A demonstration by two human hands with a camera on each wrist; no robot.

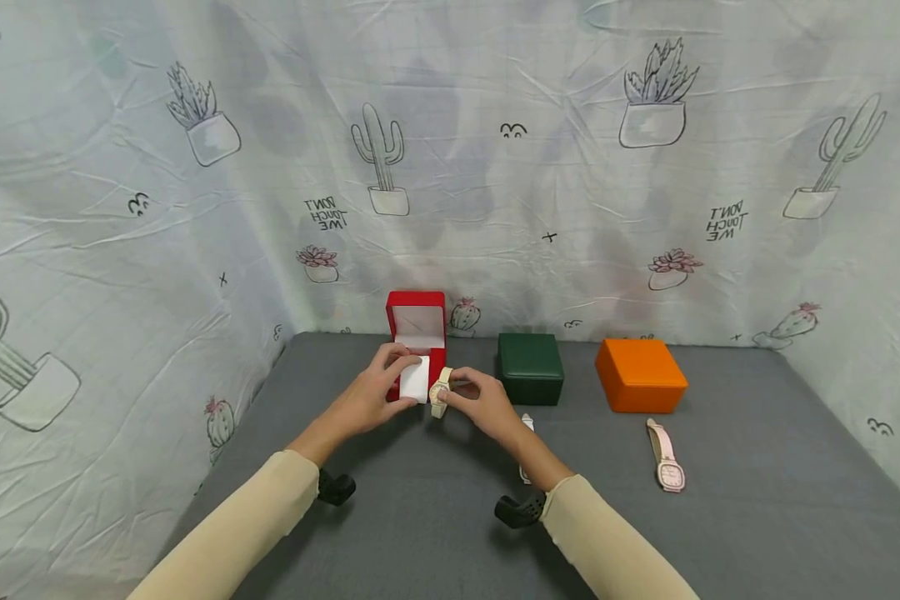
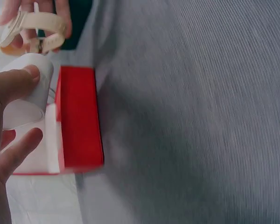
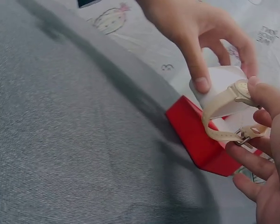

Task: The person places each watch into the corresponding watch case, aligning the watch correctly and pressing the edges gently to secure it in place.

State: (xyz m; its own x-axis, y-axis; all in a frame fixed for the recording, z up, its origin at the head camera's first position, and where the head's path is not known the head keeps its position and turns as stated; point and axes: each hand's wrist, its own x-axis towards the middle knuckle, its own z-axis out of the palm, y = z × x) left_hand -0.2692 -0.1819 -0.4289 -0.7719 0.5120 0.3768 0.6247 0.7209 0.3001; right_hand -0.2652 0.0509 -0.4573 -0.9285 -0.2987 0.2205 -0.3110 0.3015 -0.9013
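On the grey table (image 1: 420, 525), at the front of the open red box (image 1: 438, 363), both hands are busy. Left hand (image 1: 367, 398) has a white cushion (image 1: 414, 383) pinched, thumb at the near end, fingers at the far end, grip spread about the cushion's length. Cushion sits over the box opening, long axis running near to far; can't tell if it touches the box.

Right hand (image 1: 487, 404) pinches the cream watch (image 1: 437, 390) between thumb and fingertips, thumb on the dial side; the lower fingers are loosely bent. Watch is held up just right of the cushion; can't tell if the two touch. Its long axis runs near to far too, top end leaning slightly right, dial up toward the wearer. Strap is bent into a loop, buckle on the side away from the dial.

Box lid (image 1: 417, 327) stands up at the back, pale lining facing the person. Right of it, the green box (image 1: 531, 369), then the orange box (image 1: 641, 375), both closed. Pink watch (image 1: 666, 454) lies in front of orange, dial end nearest. White watch (image 1: 527, 422) is partly hidden by the right forearm.
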